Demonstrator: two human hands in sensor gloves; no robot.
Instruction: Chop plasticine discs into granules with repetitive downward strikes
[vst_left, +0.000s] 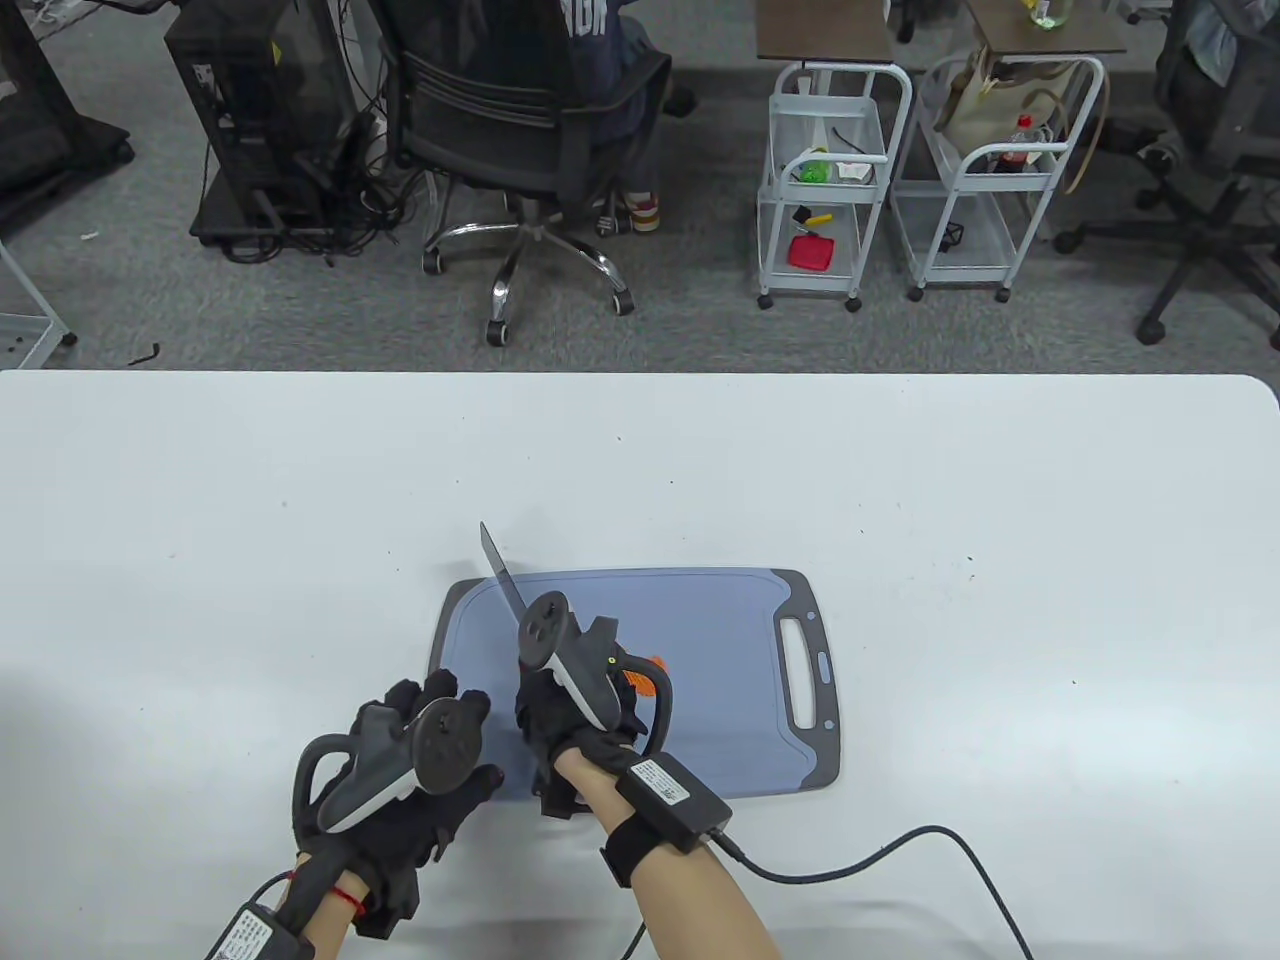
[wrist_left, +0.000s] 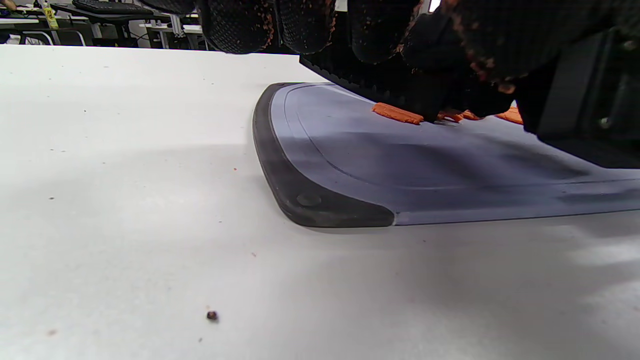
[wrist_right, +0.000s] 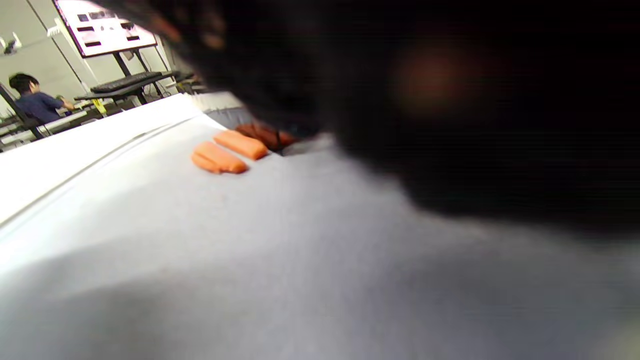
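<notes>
Orange plasticine pieces (wrist_right: 227, 152) lie on the blue-grey cutting board (vst_left: 720, 650); in the table view only a bit of orange (vst_left: 655, 664) shows behind my right hand. My right hand (vst_left: 570, 700) grips a knife by its handle, and the blade (vst_left: 503, 575) points up and to the far left over the board's left end. My left hand (vst_left: 420, 770) rests flat on the table at the board's near left corner, fingers spread and holding nothing. In the left wrist view the plasticine strips (wrist_left: 397, 113) sit under the right hand's glove.
The board (wrist_left: 325, 195) has a dark rim and a handle slot (vst_left: 803, 672) at its right end. A cable (vst_left: 900, 850) runs from my right wrist across the table. Chairs and white carts (vst_left: 830, 180) stand beyond the table's far edge.
</notes>
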